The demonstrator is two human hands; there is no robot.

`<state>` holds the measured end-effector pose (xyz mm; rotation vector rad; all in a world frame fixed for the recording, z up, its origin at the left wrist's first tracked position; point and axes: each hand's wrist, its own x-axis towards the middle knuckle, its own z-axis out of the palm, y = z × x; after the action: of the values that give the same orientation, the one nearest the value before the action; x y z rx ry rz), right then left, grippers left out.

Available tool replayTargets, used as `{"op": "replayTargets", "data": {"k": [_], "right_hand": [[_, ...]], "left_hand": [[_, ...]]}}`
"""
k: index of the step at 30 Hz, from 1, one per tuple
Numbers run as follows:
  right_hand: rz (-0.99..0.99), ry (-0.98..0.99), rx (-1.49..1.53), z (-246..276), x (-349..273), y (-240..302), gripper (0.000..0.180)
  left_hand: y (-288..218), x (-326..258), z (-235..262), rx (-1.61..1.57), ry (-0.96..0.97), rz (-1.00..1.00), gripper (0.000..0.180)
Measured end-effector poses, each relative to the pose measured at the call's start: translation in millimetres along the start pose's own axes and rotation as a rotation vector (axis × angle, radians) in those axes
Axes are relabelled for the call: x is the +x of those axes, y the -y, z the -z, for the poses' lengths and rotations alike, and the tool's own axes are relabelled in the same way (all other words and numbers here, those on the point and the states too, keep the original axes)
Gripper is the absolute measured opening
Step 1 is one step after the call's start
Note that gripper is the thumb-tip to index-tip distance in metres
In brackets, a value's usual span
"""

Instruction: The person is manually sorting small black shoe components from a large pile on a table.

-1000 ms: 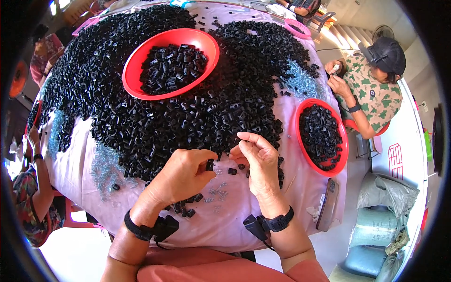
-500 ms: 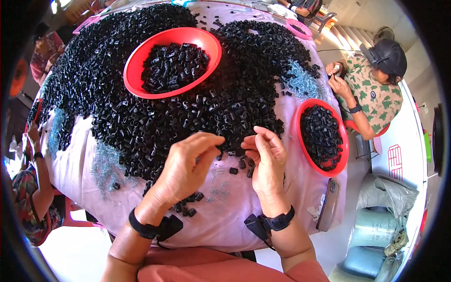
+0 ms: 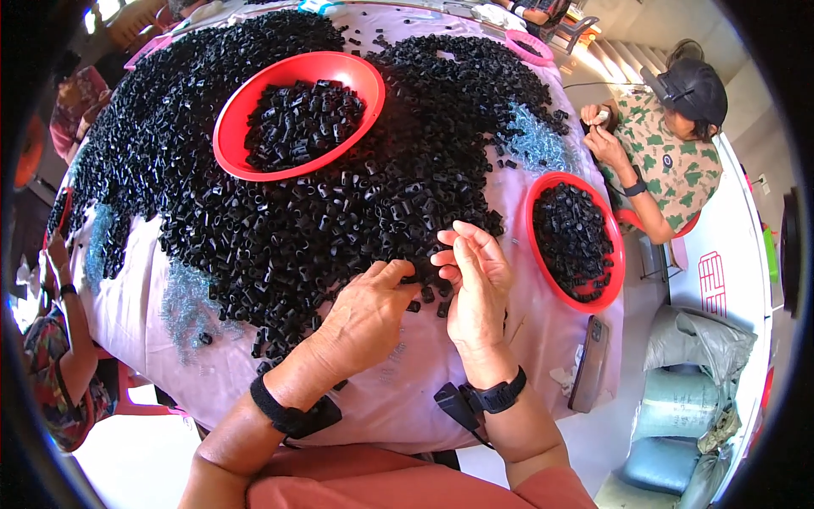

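Note:
My left hand is closed, index finger and thumb pinched at the near edge of a big heap of small black plastic pieces. A dark bit between its fingertips looks like one of these pieces. My right hand is raised just to the right, palm turned inward, with thumb and curled fingers drawn together; what they hold, if anything, is too small to make out. The hands are close but apart. A few loose black pieces lie below the fingertips, and thin clear springs lie on the cloth beside my left wrist.
A red bowl of black pieces sits on the heap; another red bowl stands at right. Bluish springs lie in piles. A phone rests on the pink cloth. Across on the right sits a co-worker; others sit around.
My left hand has moved right and slightly down, turning its back upward, its fingertips nearer my right hand. The right hand has shifted only slightly. The view has moved a little.

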<state>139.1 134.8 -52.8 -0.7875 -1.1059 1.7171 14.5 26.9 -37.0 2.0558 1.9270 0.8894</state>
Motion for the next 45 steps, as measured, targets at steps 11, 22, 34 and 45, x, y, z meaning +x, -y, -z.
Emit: {"op": "replayTargets", "data": {"k": [11,22,34,45], "right_hand": [[-0.084,0.375,-0.251,-6.2,-5.2,0.0,0.019],[-0.078,0.281,-0.177,-5.8,-5.4,2.1,0.013],[-0.122,0.309,-0.137,-6.6,-6.4,-1.5,0.014],[-0.202,0.406,-0.248,-7.5,-7.5,1.6,0.012]], "left_hand": [[-7.0,-1.6,33.6,-0.266,-0.145,0.08,0.017],[15.2,-10.2,41.1,-0.172,-0.049,0.165,0.011],[18.6,-21.2,32.1,0.072,0.022,0.087,0.009],[3.8,-10.8,42.0,-0.239,-0.087,0.207,0.01]]}}
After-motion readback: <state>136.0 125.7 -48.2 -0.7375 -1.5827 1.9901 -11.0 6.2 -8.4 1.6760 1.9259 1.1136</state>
